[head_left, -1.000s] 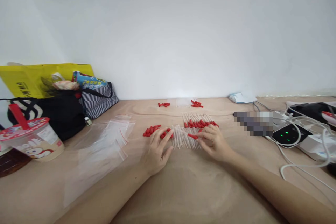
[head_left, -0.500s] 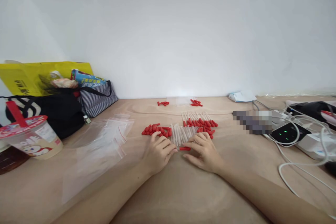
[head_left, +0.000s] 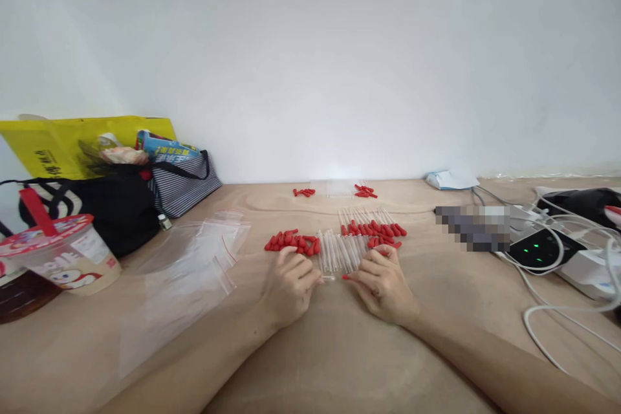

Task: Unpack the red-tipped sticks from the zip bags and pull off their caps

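Observation:
My left hand [head_left: 294, 284] is closed, its fingertips pinching a clear glass dropper tube [head_left: 329, 278] whose end points right. Across a small gap, my right hand [head_left: 385, 281] is closed on a red rubber bulb [head_left: 345, 277], mostly hidden by the fingers. Just beyond both hands lies a row of bare glass tubes [head_left: 339, 251]. A heap of loose red bulbs [head_left: 291, 242] is by my left fingers. Past my right hand, several droppers with red bulbs fitted [head_left: 373, 228] lie side by side, tubes pointing to the wall.
On the left are clear zip bags [head_left: 184, 284], a drink cup [head_left: 72, 259], a striped bag [head_left: 187, 184] and a black bag [head_left: 116, 213]. A small group of red bulbs [head_left: 304, 193] lies near the wall. White cables [head_left: 528, 323] and a black device [head_left: 543, 251] occupy the right.
The red bulb, earlier at the tube's end between my hands, is now apart from it in my right fingers. My right hand has closed from a looser pose. The view has shifted slightly.

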`<state>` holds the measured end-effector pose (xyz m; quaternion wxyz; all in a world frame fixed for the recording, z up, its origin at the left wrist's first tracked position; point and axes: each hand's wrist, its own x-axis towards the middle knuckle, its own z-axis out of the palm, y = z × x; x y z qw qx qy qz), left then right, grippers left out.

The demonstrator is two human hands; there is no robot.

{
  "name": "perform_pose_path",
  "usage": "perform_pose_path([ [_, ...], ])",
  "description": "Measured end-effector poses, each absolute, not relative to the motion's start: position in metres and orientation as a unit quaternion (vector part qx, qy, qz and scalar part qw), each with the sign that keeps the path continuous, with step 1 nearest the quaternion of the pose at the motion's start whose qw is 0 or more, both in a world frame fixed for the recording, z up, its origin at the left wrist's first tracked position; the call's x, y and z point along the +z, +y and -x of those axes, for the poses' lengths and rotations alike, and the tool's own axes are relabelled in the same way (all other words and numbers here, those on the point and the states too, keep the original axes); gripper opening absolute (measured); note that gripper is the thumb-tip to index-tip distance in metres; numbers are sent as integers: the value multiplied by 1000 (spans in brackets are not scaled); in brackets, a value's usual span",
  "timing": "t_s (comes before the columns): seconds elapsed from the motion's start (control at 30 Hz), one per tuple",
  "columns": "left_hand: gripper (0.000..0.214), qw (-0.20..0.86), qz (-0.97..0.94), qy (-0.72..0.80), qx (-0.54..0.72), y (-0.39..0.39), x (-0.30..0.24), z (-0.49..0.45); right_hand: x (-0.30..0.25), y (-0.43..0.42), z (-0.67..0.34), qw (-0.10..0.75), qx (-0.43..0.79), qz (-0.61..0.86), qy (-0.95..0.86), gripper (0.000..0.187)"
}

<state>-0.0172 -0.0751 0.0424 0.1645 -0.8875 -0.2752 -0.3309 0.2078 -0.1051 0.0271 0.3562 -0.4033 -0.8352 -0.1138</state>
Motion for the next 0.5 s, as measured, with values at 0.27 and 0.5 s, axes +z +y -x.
perform_pose_path([
  [0.27, 27, 98, 883, -304, -344, -74, 34, 30, 24, -94, -227, 449, -16, 409, -794, 19],
  [0.5, 42, 85, 861, -311, -394, -58, 30, 10, 24, -72, -251, 508, -2, 506, -697, 26],
])
